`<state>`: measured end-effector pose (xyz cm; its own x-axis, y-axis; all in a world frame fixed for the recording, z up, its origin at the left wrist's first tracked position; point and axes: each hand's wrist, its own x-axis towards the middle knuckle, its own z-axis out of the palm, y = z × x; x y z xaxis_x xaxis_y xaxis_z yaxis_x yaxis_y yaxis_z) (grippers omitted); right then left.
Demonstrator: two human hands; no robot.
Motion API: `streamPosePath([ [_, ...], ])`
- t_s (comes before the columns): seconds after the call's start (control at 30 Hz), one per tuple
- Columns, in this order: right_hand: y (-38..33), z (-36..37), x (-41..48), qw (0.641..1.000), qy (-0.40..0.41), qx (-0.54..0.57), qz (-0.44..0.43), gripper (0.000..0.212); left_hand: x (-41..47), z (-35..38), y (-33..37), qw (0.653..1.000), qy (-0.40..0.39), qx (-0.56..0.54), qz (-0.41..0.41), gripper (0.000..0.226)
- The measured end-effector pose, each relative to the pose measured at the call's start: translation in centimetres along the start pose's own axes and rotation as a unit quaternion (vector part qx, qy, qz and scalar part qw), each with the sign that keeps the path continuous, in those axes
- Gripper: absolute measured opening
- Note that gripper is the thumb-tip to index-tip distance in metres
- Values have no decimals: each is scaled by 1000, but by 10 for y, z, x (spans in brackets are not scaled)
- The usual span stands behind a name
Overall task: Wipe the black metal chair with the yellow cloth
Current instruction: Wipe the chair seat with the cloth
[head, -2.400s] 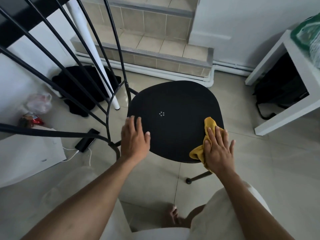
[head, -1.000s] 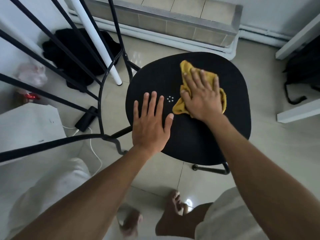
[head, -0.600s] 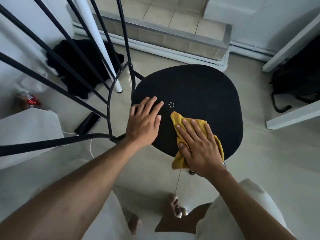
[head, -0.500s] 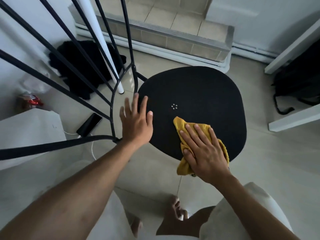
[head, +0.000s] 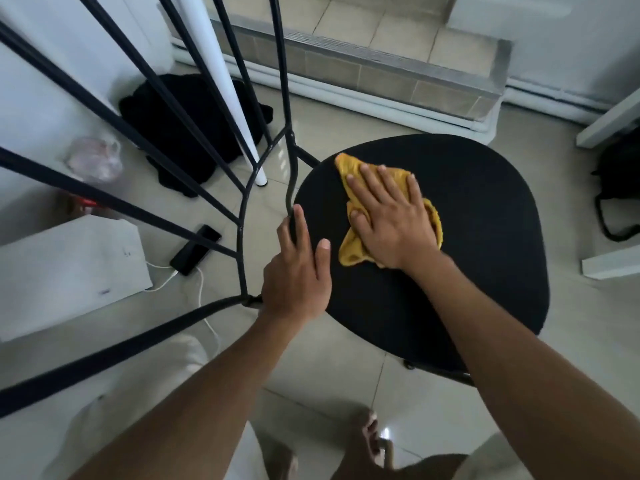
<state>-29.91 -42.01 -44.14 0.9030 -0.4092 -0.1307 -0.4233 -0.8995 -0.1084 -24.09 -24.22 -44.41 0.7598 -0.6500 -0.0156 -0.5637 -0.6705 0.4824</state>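
Bare arms (head: 207, 393), pale shorts (head: 156, 368), bare ft (head: 372, 441)

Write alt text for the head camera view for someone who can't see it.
A person's right hand presses a yellow cloth flat on the black chair seat, while the left hand rests on the seat's edge by the backrest bars.

Single head-worn wide-angle view, looking steeply down and forward, close above the chair seat (head: 485, 258)
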Motion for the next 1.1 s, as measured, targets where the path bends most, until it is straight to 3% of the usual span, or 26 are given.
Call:
streamPosePath([
  [0.33, 7, -16, 90, 991, 33, 53, 117, 57, 4, -1, 1, 999, -13, 16, -27, 90],
  [0.57, -22, -10, 68, 998, 44, 31, -23, 58, 2, -2, 3, 1000, -14, 0, -26, 95],
  [0.73, -25, -4, 47, 997, 30, 25, -63, 58, 0, -1, 4, 999, -3, -26, -36, 98],
  [1.1, -49, 9, -33, 999, 24, 27, 18, 64, -15, -3, -1, 991, 89, -95, -4, 56],
])
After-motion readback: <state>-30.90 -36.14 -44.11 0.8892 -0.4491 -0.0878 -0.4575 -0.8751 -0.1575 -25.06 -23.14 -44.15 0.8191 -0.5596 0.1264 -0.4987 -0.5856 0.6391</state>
